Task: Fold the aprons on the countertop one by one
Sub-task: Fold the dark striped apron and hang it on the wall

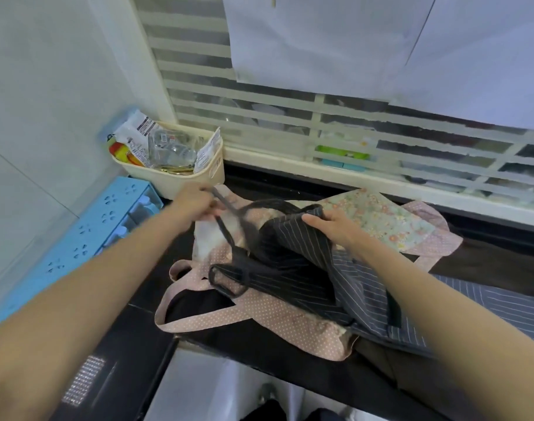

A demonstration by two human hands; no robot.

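A dark pinstriped apron [308,268] lies bunched on top of a pink dotted apron [259,314] with a floral panel [381,217], both on the black countertop [487,268]. My left hand [192,205] grips one of the dark apron's straps and holds it up toward the left. My right hand [335,226] holds the upper edge of the dark striped cloth, fingers curled over it. More dark straps loop loosely between my hands.
A cream basket [180,174] full of packets and a clear container stands at the back left. A light blue rack [77,238] runs along the left wall. A barred window with paper sheets sits behind the counter. The counter's front edge is near me.
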